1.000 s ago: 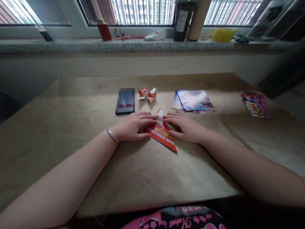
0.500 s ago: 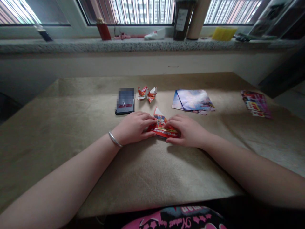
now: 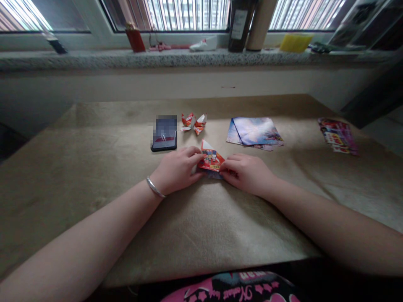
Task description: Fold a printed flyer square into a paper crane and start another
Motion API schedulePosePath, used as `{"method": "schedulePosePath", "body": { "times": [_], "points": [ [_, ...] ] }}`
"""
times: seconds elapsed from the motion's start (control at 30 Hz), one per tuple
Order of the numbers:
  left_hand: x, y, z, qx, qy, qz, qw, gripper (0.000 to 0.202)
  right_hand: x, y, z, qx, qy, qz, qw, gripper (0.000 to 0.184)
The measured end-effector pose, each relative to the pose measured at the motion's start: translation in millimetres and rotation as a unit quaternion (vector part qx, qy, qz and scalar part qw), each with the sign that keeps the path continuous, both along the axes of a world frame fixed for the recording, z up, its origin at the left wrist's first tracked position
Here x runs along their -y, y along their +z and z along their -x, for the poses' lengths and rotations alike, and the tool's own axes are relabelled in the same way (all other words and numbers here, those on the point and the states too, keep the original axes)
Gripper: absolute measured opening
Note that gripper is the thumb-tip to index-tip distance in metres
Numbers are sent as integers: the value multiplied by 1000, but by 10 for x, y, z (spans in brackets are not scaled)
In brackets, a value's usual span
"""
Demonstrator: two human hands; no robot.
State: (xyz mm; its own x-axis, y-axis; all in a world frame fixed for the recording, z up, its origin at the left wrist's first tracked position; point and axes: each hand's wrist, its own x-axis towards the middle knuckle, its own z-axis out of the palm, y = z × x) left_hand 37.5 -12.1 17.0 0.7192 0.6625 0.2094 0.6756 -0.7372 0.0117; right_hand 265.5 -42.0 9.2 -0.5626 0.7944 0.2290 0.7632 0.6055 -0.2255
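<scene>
A small folded sheet of printed paper (image 3: 210,161), red with figures and a white tip, lies on the table between my hands. My left hand (image 3: 180,167), with a silver bangle at the wrist, pinches its left end. At the right end, the fingers of my right hand (image 3: 244,171) are closed on its edge. A dark bluish strip shows along the paper's lower edge. Just beyond it stands a folded red-and-white paper butterfly (image 3: 199,124). Left of that lies a phone (image 3: 165,133), its screen partly blurred out.
Several bluish-pink printed sheets (image 3: 256,131) lie right of centre on the cloth-covered table (image 3: 201,226). Farther right are colourful printed strips (image 3: 338,136). The stone windowsill (image 3: 189,59) holds a red lighter-like item (image 3: 135,40), a dark bottle (image 3: 239,27) and a yellow block (image 3: 295,42).
The paper's lower red band with lettering has been turned out of sight, and a dark bluish strip now shows there. My right hand's fingers have drawn together at the right end.
</scene>
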Motion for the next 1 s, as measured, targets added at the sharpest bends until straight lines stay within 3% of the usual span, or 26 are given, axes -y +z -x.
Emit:
{"method": "schedulePosePath", "body": {
  "times": [0.2, 0.4, 0.63, 0.83, 1.0],
  "points": [
    [-27, -75, 12, 43, 55, 0, 998, 45, -38, -25, -4, -89, -79, 74, 990, 11],
    [-29, -68, 18, 59, 43, -4, 997, 34, -103, -30, -55, -172, -146, 113, 968, 10],
    [-42, -88, 24, 45, -15, 2, 999, 31, -126, 62, -136, -125, -231, 69, 962, 11],
    [-56, -130, 38, 28, -53, 3, 998, 36, -213, 49, -225, -85, -268, 91, 955, 15],
    [-54, -81, 35, 13, -102, 11, 995, 30, -240, 62, -258, -63, -288, 104, 950, 16]
  ]
}}
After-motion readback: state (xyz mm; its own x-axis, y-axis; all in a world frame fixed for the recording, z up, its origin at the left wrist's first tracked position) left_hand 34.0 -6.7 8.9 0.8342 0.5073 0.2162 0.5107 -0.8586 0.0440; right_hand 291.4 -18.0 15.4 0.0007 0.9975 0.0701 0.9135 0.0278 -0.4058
